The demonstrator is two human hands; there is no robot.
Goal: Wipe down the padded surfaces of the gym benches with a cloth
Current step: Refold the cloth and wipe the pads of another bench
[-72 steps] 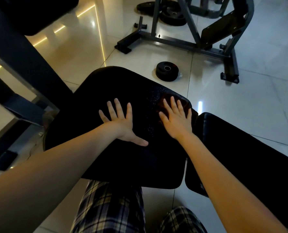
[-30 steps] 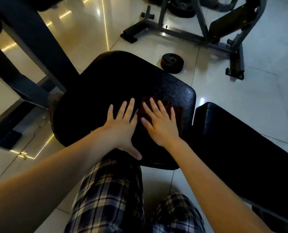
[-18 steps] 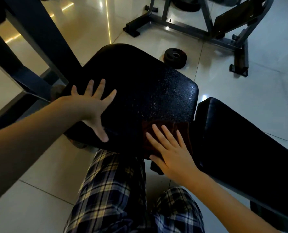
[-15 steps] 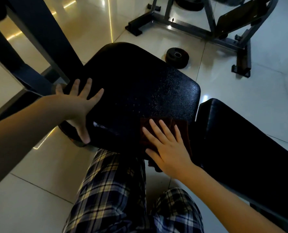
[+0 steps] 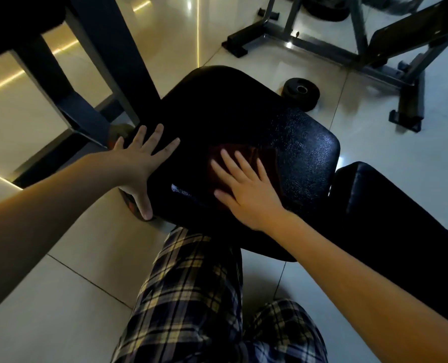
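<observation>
Fingers straight, gripping nothing, the right hand (image 5: 246,189) presses a dark cloth (image 5: 268,158) flat on the seat pad (image 5: 304,148), while the splayed left hand (image 5: 139,163), just left of it, seems to brace the pad's edge.

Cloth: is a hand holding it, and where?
Not gripped. The right hand presses flat on the cloth, over its near half, pinning it to the pad.
</observation>
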